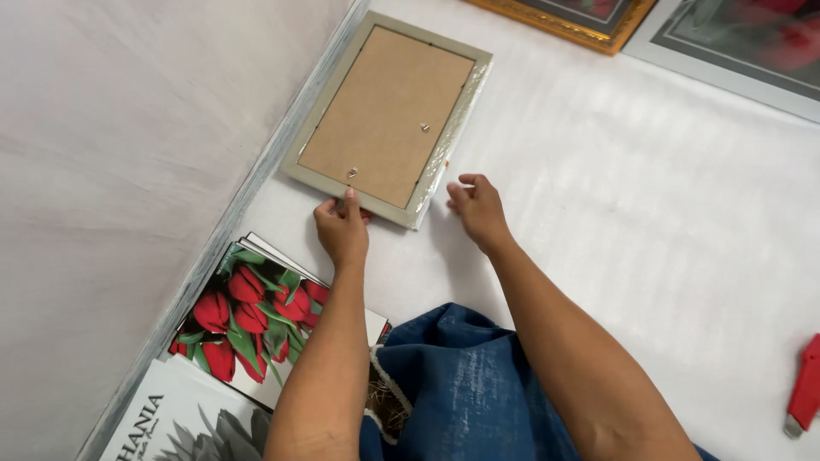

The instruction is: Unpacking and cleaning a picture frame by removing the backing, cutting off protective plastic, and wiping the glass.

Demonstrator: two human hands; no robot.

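Left hand (342, 229) pinching near edge of face-down picture frame (389, 118), thumb on top. Right hand (478, 209) loosely curled, empty, just beside the frame's near corner. Tulip print (252, 316) below left wrist.

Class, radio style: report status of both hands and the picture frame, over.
Left hand gripping near edge of the face-down picture frame. Right hand open, beside the frame's corner, not clearly touching. Tulip print lies nearby, out of the way.
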